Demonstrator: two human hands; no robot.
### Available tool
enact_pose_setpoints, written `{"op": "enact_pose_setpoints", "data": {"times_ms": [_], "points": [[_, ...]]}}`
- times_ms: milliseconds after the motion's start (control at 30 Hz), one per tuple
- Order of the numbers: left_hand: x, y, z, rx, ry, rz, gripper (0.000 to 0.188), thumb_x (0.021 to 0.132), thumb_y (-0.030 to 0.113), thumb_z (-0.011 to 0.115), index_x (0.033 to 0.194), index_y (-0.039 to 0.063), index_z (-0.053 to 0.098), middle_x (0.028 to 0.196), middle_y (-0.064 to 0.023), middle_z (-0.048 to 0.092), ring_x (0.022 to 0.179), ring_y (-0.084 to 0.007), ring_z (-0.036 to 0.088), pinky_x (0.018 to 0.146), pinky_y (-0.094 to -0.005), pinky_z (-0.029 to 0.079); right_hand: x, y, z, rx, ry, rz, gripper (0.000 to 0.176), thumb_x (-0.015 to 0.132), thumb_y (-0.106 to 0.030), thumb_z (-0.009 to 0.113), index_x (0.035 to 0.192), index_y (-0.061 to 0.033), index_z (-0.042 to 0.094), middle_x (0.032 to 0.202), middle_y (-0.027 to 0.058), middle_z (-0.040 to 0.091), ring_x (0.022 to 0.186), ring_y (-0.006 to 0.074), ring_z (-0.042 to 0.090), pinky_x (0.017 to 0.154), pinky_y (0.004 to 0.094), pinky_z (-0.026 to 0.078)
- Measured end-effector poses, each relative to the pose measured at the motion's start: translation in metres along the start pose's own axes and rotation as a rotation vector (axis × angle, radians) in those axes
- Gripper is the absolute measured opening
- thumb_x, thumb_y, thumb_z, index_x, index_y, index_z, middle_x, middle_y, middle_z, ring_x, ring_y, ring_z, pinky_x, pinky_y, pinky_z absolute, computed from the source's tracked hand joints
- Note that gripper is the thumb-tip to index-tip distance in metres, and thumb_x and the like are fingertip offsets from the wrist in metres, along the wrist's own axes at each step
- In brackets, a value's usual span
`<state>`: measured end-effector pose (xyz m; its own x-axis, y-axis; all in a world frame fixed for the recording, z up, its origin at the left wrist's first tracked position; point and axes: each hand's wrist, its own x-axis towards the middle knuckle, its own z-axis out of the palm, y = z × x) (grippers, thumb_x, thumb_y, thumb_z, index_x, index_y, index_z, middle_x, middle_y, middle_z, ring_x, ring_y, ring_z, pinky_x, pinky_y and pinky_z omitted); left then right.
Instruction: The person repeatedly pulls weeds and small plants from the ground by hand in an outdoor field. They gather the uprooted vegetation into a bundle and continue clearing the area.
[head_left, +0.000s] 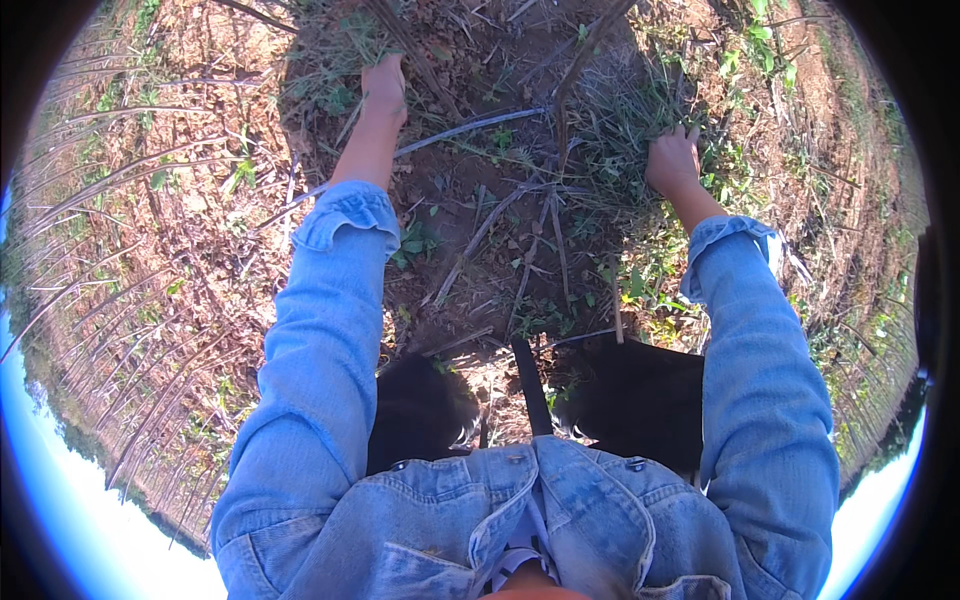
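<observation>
My left hand (384, 86) reaches down at the upper left of the view, at a tuft of green grass (330, 75); its fingers are mostly hidden. At the upper right, my right hand (673, 161) has its fingers curled at the edge of a larger clump of grass (622, 127). How firmly either hand grips the blades cannot be told. Between the hands, dry plant stalks (561, 112) rise from dark, shaded soil (457, 187). Both forearms are in rolled denim sleeves.
A long pale dry stem (472, 131) lies across the soil between my arms. Several dry stalks (135, 180) stand in rows at the left. Leafy green weeds (761, 45) grow at the upper right. My dark-clothed legs (637, 397) are below, with a dark strap (531, 386) hanging between them.
</observation>
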<state>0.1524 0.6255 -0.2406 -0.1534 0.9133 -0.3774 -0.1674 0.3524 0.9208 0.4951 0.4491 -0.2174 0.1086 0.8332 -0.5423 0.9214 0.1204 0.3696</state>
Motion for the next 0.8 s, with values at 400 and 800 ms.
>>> {"op": "enact_pose_setpoints", "data": {"times_ms": [400, 800], "points": [[-0.244, 0.079, -0.052, 0.212, -0.073, -0.574, 0.038, 0.084, 0.016, 0.058, 0.116, -0.002, 0.047, 0.108, -0.0095, 0.057, 0.098, -0.0172, 0.055, 0.080, -0.0319, 0.045, -0.063, 0.022, -0.051, 0.507, -0.143, 0.107, 0.036, 0.071, -0.029, 0.060, 0.099, -0.0063, 0.062, 0.097, 0.0151, 0.063, 0.097, 0.0325, 0.057, 0.086, 0.0449, 0.039], [-0.456, 0.215, 0.079, 0.201, -0.754, -0.891, 0.060, 0.077, 0.026, 0.063, 0.128, 0.005, 0.039, 0.120, -0.0072, 0.050, 0.107, -0.0184, 0.046, 0.096, -0.0297, 0.031, -0.361, 0.061, -0.086, 1.951, -0.499, 0.341, 0.050, 0.075, -0.033, 0.066, 0.111, -0.0011, 0.052, 0.105, 0.0170, 0.058, 0.093, 0.0287, 0.057, 0.081, 0.0378, 0.046]]}}
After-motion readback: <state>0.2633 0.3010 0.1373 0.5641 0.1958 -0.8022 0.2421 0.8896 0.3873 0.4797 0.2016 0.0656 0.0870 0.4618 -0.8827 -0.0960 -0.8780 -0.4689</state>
